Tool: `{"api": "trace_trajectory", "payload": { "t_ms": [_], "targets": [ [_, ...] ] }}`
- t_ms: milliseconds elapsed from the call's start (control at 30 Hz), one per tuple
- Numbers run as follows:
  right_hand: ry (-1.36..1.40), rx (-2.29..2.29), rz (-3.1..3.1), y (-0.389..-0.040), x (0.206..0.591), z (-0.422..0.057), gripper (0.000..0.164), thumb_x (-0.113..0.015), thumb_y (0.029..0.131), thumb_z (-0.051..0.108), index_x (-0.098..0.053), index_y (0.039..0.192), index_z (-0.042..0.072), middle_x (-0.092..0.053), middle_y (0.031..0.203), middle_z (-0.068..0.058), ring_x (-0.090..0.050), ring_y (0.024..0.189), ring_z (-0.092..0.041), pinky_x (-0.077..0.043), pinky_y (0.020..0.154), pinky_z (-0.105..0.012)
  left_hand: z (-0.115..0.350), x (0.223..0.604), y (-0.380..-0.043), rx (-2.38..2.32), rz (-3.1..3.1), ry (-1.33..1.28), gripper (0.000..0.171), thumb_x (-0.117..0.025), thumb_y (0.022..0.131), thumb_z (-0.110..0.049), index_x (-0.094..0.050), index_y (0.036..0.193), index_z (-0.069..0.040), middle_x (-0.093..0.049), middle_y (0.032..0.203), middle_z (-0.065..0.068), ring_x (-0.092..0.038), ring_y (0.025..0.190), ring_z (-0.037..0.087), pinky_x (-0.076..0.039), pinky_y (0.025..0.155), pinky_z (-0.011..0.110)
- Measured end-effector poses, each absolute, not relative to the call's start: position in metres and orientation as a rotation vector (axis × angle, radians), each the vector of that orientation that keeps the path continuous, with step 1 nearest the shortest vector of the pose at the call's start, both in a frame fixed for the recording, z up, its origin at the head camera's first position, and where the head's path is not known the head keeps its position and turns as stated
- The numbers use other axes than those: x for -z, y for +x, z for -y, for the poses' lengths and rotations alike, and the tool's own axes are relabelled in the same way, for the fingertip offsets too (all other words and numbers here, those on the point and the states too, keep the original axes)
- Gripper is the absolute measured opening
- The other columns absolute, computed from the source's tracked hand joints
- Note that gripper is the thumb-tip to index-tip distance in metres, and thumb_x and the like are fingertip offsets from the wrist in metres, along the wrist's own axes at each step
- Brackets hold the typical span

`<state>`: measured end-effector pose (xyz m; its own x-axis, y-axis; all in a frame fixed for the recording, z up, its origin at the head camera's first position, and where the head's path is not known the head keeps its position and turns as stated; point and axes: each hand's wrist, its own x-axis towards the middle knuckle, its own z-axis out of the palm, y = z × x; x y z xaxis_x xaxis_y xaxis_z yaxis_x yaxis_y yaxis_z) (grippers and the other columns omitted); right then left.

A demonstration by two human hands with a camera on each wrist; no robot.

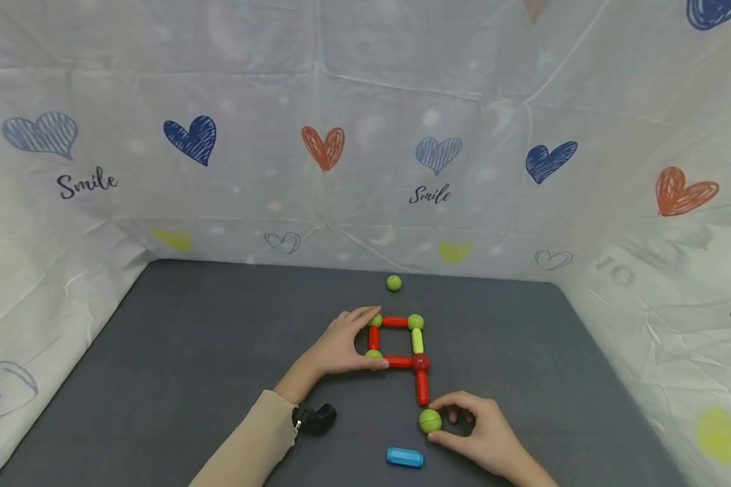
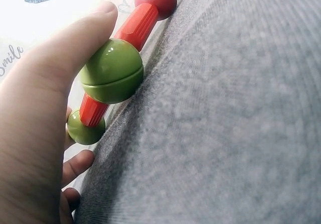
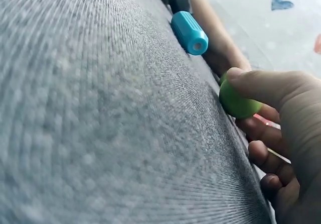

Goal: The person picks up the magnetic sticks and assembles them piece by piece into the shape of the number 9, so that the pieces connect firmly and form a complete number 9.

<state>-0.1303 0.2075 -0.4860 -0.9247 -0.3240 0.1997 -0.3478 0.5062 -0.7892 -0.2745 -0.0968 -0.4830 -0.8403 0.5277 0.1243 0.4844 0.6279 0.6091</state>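
On the grey table, red magnetic sticks, a yellow-green stick (image 1: 417,341), green balls and a red ball (image 1: 421,362) form a square frame (image 1: 397,362). My left hand (image 1: 341,343) holds its left side, thumb by the near green ball (image 2: 112,71) and a fingertip at the far one. From the red ball a red stick (image 1: 423,388) points toward me. At that stick's near end, my right hand (image 1: 484,433) pinches a green ball (image 1: 430,421) between thumb and index finger. Whether ball and stick touch is hard to tell. In the right wrist view, the other fingers curl loosely below the ball (image 3: 238,99).
A blue stick (image 1: 405,457) lies near the front, left of my right hand. One loose green ball (image 1: 393,283) sits at the table's back edge. A white cloth (image 1: 365,189) with printed hearts hangs behind and beside the table. My left wrist wears a black strap (image 1: 314,418).
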Motion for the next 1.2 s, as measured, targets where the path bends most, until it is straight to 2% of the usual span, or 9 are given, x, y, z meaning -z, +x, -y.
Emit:
{"api": "trace_trajectory", "payload": {
  "t_ms": [500, 800, 967, 1067, 1200],
  "targets": [
    [0.357, -1.432, 2.764, -0.129, 0.486, -0.197, 0.035, -0.096, 0.079, 0.032, -0.075, 0.106, 0.030, -0.061, 0.082, 0.007, -0.053, 0.070, -0.008, -0.044, 0.059, -0.023, 0.098, 0.484, -0.275, -1.008, -2.766, 0.884, 0.108, -0.083, 0.081, -0.066, -0.036, 0.168, -0.022, -0.038, 0.170, 0.001, -0.040, 0.147, 0.036, -0.034, 0.118, 0.065],
    [0.366, -1.409, 2.750, -0.129, 0.486, -0.196, 0.034, -0.097, 0.079, 0.028, -0.075, 0.105, 0.029, -0.061, 0.082, 0.008, -0.054, 0.071, -0.007, -0.046, 0.062, -0.024, 0.098, 0.481, -0.276, -1.005, -2.754, 0.883, 0.108, -0.082, 0.082, -0.066, -0.035, 0.168, -0.022, -0.036, 0.171, 0.002, -0.037, 0.150, 0.038, -0.031, 0.120, 0.066],
    [0.364, -1.424, 2.740, -0.129, 0.484, -0.196, 0.034, -0.096, 0.079, 0.030, -0.075, 0.106, 0.028, -0.061, 0.082, 0.008, -0.054, 0.071, -0.007, -0.045, 0.062, -0.023, 0.096, 0.474, -0.278, -1.076, -2.737, 0.905, 0.103, -0.081, 0.087, -0.060, -0.032, 0.169, -0.021, -0.030, 0.174, 0.003, -0.028, 0.156, 0.043, -0.026, 0.121, 0.071],
    [0.384, -1.435, 2.727, -0.129, 0.484, -0.195, 0.034, -0.096, 0.080, 0.031, -0.075, 0.106, 0.026, -0.061, 0.082, 0.008, -0.054, 0.072, -0.007, -0.044, 0.061, -0.023, 0.093, 0.467, -0.279, -1.116, -2.741, 0.958, 0.097, -0.079, 0.092, -0.056, -0.031, 0.169, -0.024, -0.030, 0.174, 0.001, -0.031, 0.155, 0.040, -0.030, 0.119, 0.069],
    [0.427, -1.438, 2.702, -0.129, 0.487, -0.196, 0.033, -0.095, 0.081, 0.030, -0.075, 0.106, 0.026, -0.060, 0.082, 0.008, -0.054, 0.071, -0.007, -0.044, 0.059, -0.023, 0.080, 0.452, -0.279, -1.072, -2.668, 1.125, 0.090, -0.078, 0.095, -0.052, -0.032, 0.169, -0.031, -0.035, 0.171, -0.002, -0.042, 0.142, 0.029, -0.042, 0.112, 0.059]
  ]
}}
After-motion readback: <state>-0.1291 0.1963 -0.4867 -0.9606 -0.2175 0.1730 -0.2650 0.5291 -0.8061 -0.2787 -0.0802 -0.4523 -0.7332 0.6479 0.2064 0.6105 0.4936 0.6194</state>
